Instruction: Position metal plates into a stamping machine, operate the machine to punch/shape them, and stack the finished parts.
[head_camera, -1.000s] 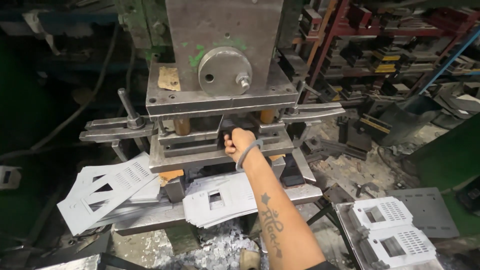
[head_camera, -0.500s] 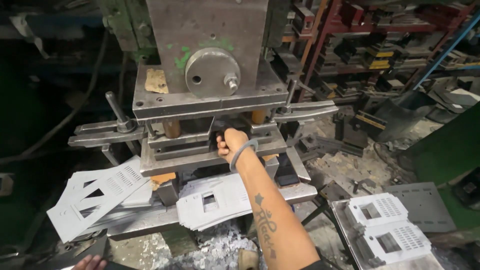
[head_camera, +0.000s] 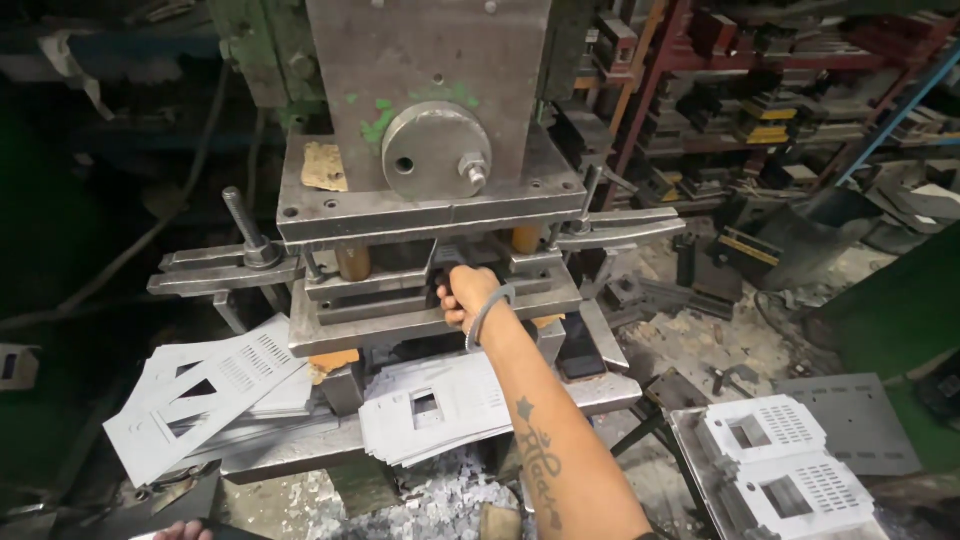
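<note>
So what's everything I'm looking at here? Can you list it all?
press: one, grey steel, centre, with a round boss on its front
die plates: stacked, grey, under the press
clamp bars: two, grey, left and right of the die
punched sheets: three stacks, pale grey, left, centre and bottom right
scrap: heap, silver, below the centre stack
shelves: red and blue, upper right, full of metal parts
right hand: reaching into the die gap, wristband on
left hand: fingertips only, bottom edge

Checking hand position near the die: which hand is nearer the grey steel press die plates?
Right. The right hand reaches into the gap of the grey steel press die plates, fingers hidden inside. The left hand is only a sliver at the bottom edge, well below.
</note>
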